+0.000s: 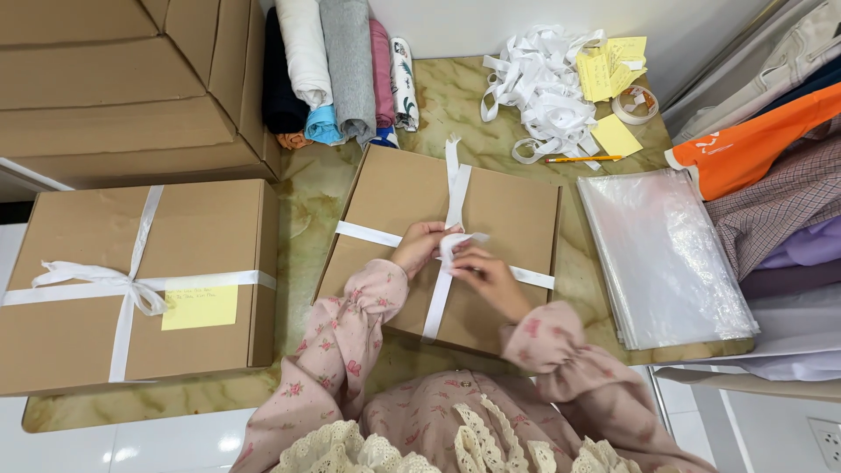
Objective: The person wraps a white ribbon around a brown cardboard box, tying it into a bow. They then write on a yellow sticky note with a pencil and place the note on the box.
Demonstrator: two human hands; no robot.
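Cardboard box, centre of the table: left hand and right hand are pinching soft, limp, likely slippery white ribbon at its crossing atop the box, best gripped near the ends.

It looked like a small clothing shop's packing corner: flat cardboard cartons stacked by the wall, rolled garments, a stack of clear plastic bags, ribbon scraps and ribbon-tied boxes crowded a marble counter
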